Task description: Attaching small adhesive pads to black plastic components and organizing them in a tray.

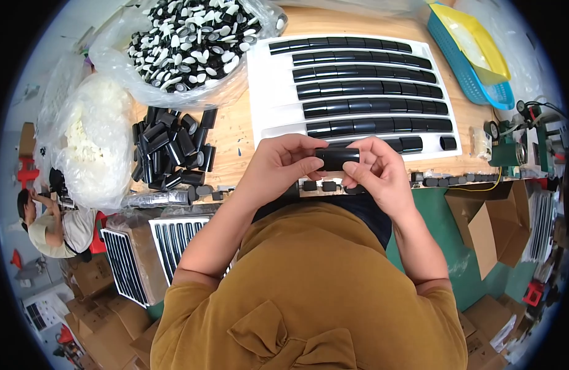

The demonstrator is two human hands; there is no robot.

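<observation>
A glossy black oval tube lies level between my two hands, near the front edge of the table. My left hand is closed on its left end, thumb and fingertips pinching it. On its right end, my right hand is closed in the same way, with the thumb at the lower side. Just beyond my hands, a white tray holds several rows of matching black tubes. In the nearest row, one tube sits apart at the right end. My hands hide part of that row.
Loose black tubes are heaped at left. Behind them, a clear bag holds black and white caps; another bag holds pale pieces. Blue and yellow baskets and a green gauged device stand at right. A person is far left.
</observation>
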